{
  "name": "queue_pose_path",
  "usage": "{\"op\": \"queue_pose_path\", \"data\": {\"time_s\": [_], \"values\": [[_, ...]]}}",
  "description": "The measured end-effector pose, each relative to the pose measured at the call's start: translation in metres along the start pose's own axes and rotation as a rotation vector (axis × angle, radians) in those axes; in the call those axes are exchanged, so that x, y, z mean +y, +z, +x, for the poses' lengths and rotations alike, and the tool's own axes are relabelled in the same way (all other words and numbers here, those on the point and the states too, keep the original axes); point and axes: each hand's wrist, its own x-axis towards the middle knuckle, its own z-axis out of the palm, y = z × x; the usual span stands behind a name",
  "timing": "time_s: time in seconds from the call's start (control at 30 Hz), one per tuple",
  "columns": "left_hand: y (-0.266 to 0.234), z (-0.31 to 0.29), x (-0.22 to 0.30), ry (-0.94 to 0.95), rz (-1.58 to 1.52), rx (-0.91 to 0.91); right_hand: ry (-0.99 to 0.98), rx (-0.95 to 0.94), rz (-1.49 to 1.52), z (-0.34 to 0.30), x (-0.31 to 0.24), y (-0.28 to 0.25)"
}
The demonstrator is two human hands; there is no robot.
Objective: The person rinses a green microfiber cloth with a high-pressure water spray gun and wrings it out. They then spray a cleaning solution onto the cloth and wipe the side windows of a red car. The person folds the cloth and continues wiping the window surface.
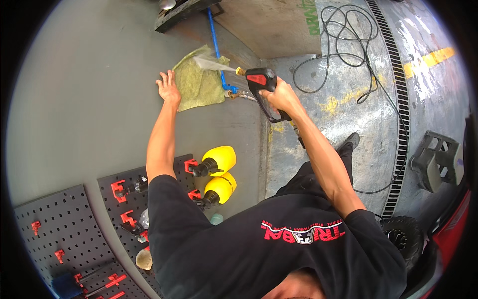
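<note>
- Grey wall [89, 99] fills the left half of the view, seen from above by a head-worn fisheye camera; wet concrete floor [343, 119] fills the right half.
- Left hand [168, 88] is spread flat with fingers wide, pressing the left edge of a yellow-green cloth [199, 82] against the wall.
- Right hand [281, 95] is wrapped around the grip of a black spray gun [264, 84] with a red panel and a brass nozzle.
- A narrow fan of water [214, 64] leaves the nozzle and strikes the upper part of the cloth.
- The cloth hangs flat on the wall, between the two hands, just left of a blue pipe [215, 40] that runs down the wall's corner.
- A black hose [348, 50] lies in loose loops on the floor beyond the spray gun.
- A long slotted drain grate [398, 99] curves across the floor to the right, with a yellow painted line [430, 59] past it.
- Two grey pegboard panels [50, 229] are fixed to the wall at lower left, carrying red clips [118, 190].
- Two yellow foam bottles [221, 159] with black necks hang side by side on the right panel.
- The person wears a black short-sleeved shirt [279, 249] with red and white lettering, and a dark shoe [351, 142] shows on the floor.
- A dark ribbed stand [438, 157] sits at the right edge, near a tyre [403, 234].
</note>
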Motion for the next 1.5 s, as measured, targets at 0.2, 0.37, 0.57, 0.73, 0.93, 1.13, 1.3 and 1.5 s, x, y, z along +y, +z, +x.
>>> {"op": "queue_pose_path", "data": {"time_s": [0.2, 0.37, 0.57, 0.73, 0.93, 1.13, 1.3, 1.5], "values": [[0.000, 0.003, 0.003, 0.087, 0.115, 0.064, 0.077, 0.063, 0.019, 0.034, 0.005, 0.016], [0.006, 0.013, 0.014, 0.146, 0.174, 0.032, -0.098, 0.085, -0.183, 0.010, -0.004, 0.041], [0.001, 0.021, 0.013, 0.141, 0.222, 0.065, -0.083, 0.169, -0.139, 0.019, -0.017, 0.044], [-0.001, 0.025, 0.012, 0.157, 0.182, 0.072, -0.099, 0.174, -0.127, 0.018, -0.022, 0.036], [-0.002, 0.026, 0.012, 0.157, 0.163, 0.060, -0.148, 0.118, -0.197, 0.013, -0.027, 0.032], [-0.001, 0.024, 0.008, 0.165, 0.132, 0.072, -0.028, 0.209, -0.141, 0.052, -0.011, 0.031], [-0.001, 0.021, 0.007, 0.176, 0.137, 0.058, -0.044, 0.154, -0.230, 0.048, -0.001, 0.033], [-0.009, 0.015, 0.009, 0.176, 0.127, 0.056, -0.041, 0.148, -0.297, 0.037, -0.002, 0.034]]}}
